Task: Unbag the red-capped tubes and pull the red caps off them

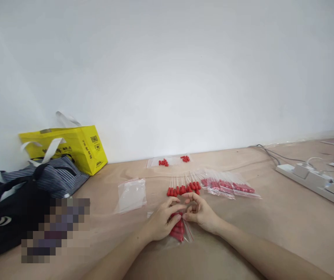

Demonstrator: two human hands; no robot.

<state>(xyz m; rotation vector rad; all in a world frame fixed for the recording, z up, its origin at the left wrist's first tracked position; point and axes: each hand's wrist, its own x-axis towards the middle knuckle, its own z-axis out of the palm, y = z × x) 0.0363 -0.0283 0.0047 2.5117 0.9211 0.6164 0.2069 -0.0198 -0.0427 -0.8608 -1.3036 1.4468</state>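
Between my hands, near the front of the table, lies a clear zip bag [188, 232] with several red-bulbed droppers [177, 230] in it. My left hand [167, 218] curls over the left side of this bag, thumb and fingers closed on it. At its upper right edge, my right hand [199, 212] pinches the plastic, with the index finger raised and bent. Just beyond my fingers is a fanned row of loose droppers [181, 190], clear stems pointing to the wall. To their right lie filled bags of droppers [223, 185], overlapping one another.
Flat zip bags [132, 195] lie to the left. Near the wall are more red bulbs [163, 163] on plastic. A white power strip [315, 179] with plugs and cables runs along the right. A yellow bag [92, 151], a striped bag [58, 177] and a black bag [15, 217] crowd the left.
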